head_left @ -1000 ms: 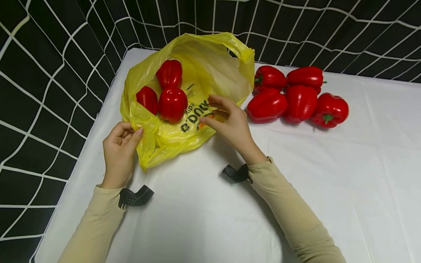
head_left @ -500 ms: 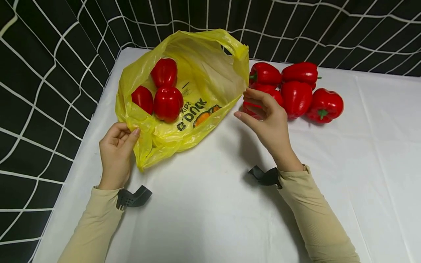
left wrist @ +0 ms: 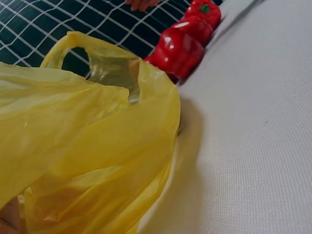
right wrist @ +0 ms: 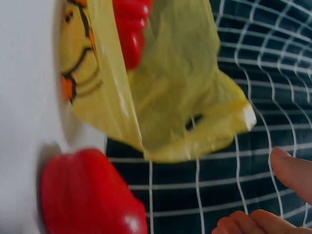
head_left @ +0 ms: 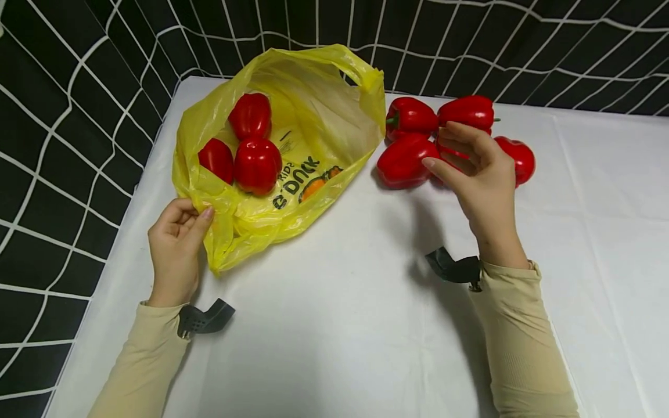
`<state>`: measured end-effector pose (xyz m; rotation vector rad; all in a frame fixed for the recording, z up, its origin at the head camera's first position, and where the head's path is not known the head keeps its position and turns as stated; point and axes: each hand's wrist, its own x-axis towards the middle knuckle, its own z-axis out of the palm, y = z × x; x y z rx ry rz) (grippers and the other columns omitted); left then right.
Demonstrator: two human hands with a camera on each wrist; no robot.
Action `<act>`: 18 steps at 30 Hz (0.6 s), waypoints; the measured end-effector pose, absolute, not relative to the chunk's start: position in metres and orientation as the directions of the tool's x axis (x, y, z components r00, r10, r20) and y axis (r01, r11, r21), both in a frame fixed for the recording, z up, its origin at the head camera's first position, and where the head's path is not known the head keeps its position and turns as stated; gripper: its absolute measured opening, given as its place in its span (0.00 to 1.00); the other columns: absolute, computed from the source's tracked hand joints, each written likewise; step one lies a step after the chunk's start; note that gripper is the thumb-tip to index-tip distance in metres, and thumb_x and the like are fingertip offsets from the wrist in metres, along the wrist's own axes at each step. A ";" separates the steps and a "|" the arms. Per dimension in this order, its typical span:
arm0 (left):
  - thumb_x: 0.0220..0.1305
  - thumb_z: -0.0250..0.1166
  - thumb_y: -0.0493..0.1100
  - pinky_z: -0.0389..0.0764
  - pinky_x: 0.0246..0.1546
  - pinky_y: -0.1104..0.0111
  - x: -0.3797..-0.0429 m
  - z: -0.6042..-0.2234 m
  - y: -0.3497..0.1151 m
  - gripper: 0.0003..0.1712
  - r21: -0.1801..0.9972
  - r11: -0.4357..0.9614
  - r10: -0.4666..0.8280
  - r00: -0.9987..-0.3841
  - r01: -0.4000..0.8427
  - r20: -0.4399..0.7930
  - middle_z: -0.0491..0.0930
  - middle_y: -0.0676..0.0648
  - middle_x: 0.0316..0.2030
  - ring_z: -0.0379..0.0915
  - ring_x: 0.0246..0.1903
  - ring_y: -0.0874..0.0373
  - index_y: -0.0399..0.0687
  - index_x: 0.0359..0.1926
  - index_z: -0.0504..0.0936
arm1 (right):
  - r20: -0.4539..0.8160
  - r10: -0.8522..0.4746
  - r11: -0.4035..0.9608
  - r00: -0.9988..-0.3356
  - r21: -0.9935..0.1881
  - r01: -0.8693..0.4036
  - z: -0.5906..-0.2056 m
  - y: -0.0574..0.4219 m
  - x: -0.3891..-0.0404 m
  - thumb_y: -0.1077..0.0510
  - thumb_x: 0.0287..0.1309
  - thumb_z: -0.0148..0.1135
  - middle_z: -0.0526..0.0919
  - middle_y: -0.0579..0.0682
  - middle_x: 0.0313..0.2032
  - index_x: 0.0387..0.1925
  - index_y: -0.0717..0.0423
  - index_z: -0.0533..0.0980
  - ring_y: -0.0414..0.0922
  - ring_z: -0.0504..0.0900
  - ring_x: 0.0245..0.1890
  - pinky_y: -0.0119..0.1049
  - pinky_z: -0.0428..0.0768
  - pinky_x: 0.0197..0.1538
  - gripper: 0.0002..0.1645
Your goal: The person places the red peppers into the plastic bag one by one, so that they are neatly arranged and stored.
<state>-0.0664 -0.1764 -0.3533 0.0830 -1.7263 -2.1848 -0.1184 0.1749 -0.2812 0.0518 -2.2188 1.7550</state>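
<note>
A yellow plastic bag (head_left: 334, 110) lies with its mouth spread toward me, and three red bell peppers rest inside, among them one red bell pepper (head_left: 258, 165) nearest the printed side. My left hand (head_left: 175, 249) pinches the bag's left rim between thumb and fingers. Over the loose group on the right hovers my right hand (head_left: 483, 180), fingers parted and bent, nothing between them. Beneath and beside it are several red bell peppers, one a long pepper (head_left: 405, 162) left of the thumb. The hand hides part of this group. In the right wrist view a bell pepper (right wrist: 90, 192) lies below the bag.
A white cloth (head_left: 340, 325) covers the table. Behind and to the left hangs a dark backdrop with white netting (head_left: 68, 145). A black wrist mount (head_left: 453, 268) sits on the right forearm, and another black mount (head_left: 206, 318) on the left.
My right hand has moved right, from over the bag's mouth to above the loose peppers. The left hand keeps its pinch on the bag. The whole view has shifted slightly.
</note>
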 end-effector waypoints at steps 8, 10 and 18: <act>0.59 0.58 0.23 0.78 0.37 0.76 -0.065 -0.352 -0.176 0.10 0.940 -0.226 -0.293 -0.938 0.255 0.184 0.77 0.46 0.30 0.75 0.32 0.60 0.41 0.34 0.78 | 0.250 0.309 0.090 -0.918 -0.968 -0.233 -0.276 0.205 -0.123 0.69 0.44 0.71 0.80 0.56 0.47 0.50 0.61 0.78 0.49 0.78 0.47 0.31 0.77 0.52 0.27; 0.59 0.58 0.23 0.78 0.38 0.76 -0.065 -0.352 -0.176 0.11 0.940 -0.228 -0.289 -0.939 0.254 0.183 0.77 0.46 0.31 0.75 0.32 0.60 0.41 0.34 0.78 | 0.243 0.348 0.075 -0.905 -0.970 -0.232 -0.275 0.212 -0.123 0.70 0.43 0.72 0.80 0.57 0.47 0.50 0.62 0.78 0.49 0.78 0.47 0.30 0.77 0.52 0.27; 0.59 0.58 0.22 0.78 0.37 0.76 -0.065 -0.353 -0.176 0.11 0.941 -0.232 -0.303 -0.937 0.247 0.171 0.76 0.46 0.30 0.74 0.32 0.60 0.41 0.34 0.79 | 0.206 0.480 0.038 -0.853 -0.976 -0.214 -0.271 0.236 -0.124 0.69 0.42 0.73 0.79 0.56 0.48 0.49 0.60 0.78 0.49 0.77 0.49 0.30 0.76 0.53 0.27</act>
